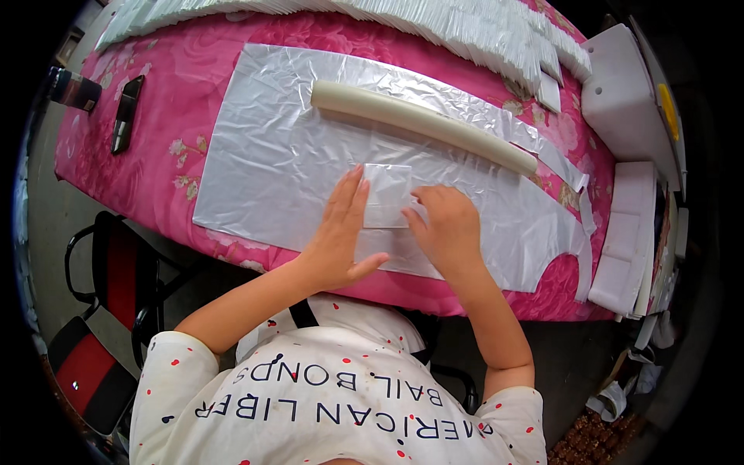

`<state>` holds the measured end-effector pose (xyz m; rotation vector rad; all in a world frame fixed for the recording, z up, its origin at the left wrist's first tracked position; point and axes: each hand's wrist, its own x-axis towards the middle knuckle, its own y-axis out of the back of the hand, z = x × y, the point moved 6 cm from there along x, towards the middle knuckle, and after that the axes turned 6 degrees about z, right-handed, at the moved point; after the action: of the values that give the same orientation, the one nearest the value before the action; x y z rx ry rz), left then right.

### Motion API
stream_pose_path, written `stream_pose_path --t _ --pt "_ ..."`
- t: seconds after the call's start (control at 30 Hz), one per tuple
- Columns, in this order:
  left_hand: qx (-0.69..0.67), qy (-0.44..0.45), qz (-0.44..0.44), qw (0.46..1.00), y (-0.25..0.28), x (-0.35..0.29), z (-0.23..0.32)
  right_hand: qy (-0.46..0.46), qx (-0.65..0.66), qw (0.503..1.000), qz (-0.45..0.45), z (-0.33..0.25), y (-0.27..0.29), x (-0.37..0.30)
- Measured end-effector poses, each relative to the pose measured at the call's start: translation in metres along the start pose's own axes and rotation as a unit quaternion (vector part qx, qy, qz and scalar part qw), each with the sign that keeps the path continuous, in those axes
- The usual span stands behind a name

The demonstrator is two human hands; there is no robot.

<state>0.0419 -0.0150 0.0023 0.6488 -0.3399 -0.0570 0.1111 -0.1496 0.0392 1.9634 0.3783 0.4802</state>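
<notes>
A small folded square of thin white plastic [387,195] lies on flat, silvery-white plastic bags [260,163] with handle-shaped cutouts at their right end. My left hand [338,226] rests along the square's left edge, fingers stretched out and thumb apart. At its right edge is my right hand [448,225], fingers curled, with thumb and index finger apart and nothing visible between them. Beyond both hands a long cream-coloured tube [422,124] lies slantwise across the bags.
A pink floral cloth [174,116] covers the table. Long rows of folded white plastic packets [434,31] line the far edge. A phone-like black object [127,115] and a dark jar [76,89] sit at left. White foam boxes [626,85] stand at right; red-black chairs [93,364] are lower left.
</notes>
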Motion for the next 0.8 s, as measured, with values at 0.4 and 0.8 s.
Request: stream_pose_path --t 0.4,0.8 --pt "-0.408 0.610 0.081 0.675 0.045 -0.171 -0.034 0.098 0.166 0.975 -0.110 -0.124 -0.107 -0.040" --pt "-0.019 0.212 0.003 0.977 0.077 -0.078 -0.001 0.297 0.125 0.944 -0.067 -0.091 -0.034 -0.030"
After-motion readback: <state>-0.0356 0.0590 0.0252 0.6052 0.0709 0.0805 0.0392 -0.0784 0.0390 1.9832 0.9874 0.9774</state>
